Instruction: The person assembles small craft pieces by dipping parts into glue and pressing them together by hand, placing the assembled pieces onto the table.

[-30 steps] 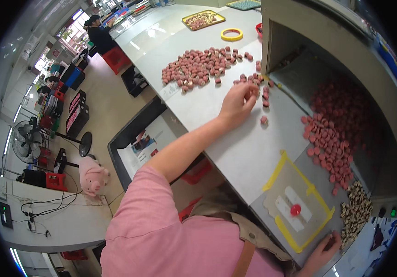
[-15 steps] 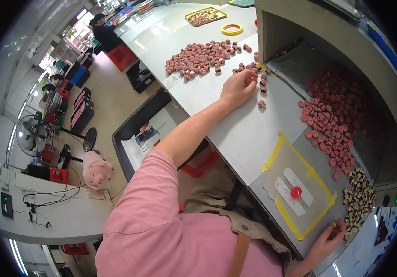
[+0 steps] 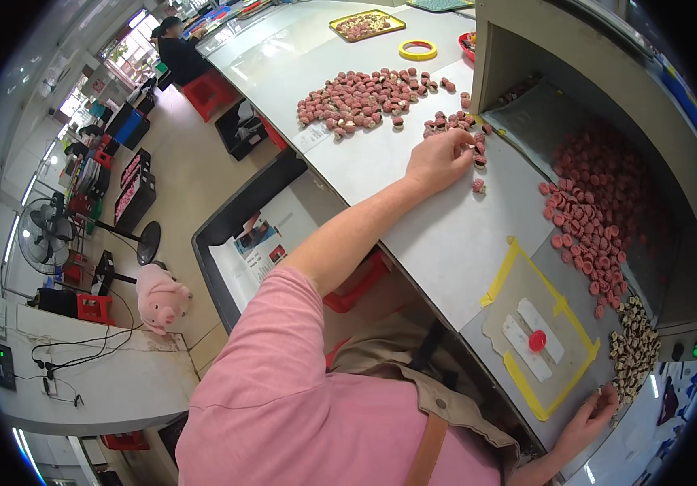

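My left hand (image 3: 444, 162) reaches over the far part of the worktable, its thumb and fingertips pinched together. Whatever lies in that pinch is too small and hidden to make out. Beside the fingertips are several small pink-and-dark domed pieces (image 3: 479, 186). Low at the right, my right hand (image 3: 585, 423) is closed in a pinch on a small cream piece (image 3: 599, 392), partly covered by the fingers. It rests by a heap of cream-and-dark small pieces (image 3: 633, 348). Between the hands, a red disc (image 3: 537, 341) sits on a white two-bar plate (image 3: 518, 344) framed by yellow tape (image 3: 573, 392).
Pink domed pieces form a large heap (image 3: 365, 99) at the far left; pink caps (image 3: 583, 219) spill from a grey housing (image 3: 490, 57) on the right. Behind lie a yellow tape roll (image 3: 418, 50) and tray (image 3: 367, 25). A black bin (image 3: 217, 223) stands left; another person (image 3: 175, 53) sits beyond.
The view has shifted slightly, moving the scene within the picture. My left hand remains by the pink pieces with its fingertips pinched. My right hand stays beside the cream heap.
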The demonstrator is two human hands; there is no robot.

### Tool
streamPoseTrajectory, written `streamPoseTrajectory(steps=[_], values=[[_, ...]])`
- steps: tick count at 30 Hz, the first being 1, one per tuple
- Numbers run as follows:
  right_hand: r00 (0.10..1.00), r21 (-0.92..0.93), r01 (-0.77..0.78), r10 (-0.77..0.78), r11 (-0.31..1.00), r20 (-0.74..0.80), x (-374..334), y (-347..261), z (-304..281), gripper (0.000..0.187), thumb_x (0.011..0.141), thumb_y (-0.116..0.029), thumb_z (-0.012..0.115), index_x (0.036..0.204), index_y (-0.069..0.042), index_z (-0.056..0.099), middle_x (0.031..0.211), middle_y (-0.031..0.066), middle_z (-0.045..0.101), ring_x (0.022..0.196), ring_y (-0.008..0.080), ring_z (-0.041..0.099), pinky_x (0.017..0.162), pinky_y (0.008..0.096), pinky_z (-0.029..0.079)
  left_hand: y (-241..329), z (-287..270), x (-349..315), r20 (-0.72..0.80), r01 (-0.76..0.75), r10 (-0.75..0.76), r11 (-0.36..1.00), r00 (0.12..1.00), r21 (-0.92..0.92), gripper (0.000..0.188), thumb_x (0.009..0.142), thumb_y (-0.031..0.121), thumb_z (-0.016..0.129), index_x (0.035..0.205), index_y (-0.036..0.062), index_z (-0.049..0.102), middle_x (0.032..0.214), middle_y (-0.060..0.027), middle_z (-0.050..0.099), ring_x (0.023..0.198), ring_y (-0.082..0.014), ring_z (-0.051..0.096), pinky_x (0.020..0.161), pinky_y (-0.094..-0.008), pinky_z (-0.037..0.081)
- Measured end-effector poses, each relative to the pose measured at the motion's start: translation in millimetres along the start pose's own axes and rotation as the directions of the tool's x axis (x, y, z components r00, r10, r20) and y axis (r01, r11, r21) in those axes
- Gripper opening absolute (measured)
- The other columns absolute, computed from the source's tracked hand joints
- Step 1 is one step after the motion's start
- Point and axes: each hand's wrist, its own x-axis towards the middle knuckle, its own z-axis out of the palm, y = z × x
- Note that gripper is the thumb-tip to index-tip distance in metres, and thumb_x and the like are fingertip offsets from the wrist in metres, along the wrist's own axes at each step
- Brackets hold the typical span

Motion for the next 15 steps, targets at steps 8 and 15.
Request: streamPoseTrajectory(steps=[8, 15], values=[[0.999, -0.062, 0.011, -0.014, 0.998, -0.047, 3, 12, -2, 0.03, 0.098, -0.012, 0.046, 0.126, 0.001, 0.046, 0.12, 0.0114, 0.054, 0.108, 0.0196, 0.053, 0.096, 0.0296, 0.038, -2, -5, -3, 0.064, 0.052, -0.051, 0.999, 0.997, -0.009, 0.022, 0.085, 0.02, 0.057, 0.102, 0.0085, 0.064, 0.071, -0.0055, 0.061, 0.065, -0.0173, 0.059, 0.062, -0.0314, 0.046], [0.999, -0.165, 0.022, -0.026, 0.986, -0.024, 5, 6, 6, 0.032, 0.098, -0.012, 0.046, 0.127, 0.0, 0.047, 0.121, 0.0127, 0.055, 0.111, 0.0212, 0.053, 0.094, 0.0307, 0.041, -3, -12, 2, 0.051, 0.09, -0.089, 0.996, 0.995, -0.028, 0.022, 0.085, 0.019, 0.056, 0.104, 0.0084, 0.063, 0.071, -0.0058, 0.061, 0.066, -0.0186, 0.06, 0.062, -0.0331, 0.046]])
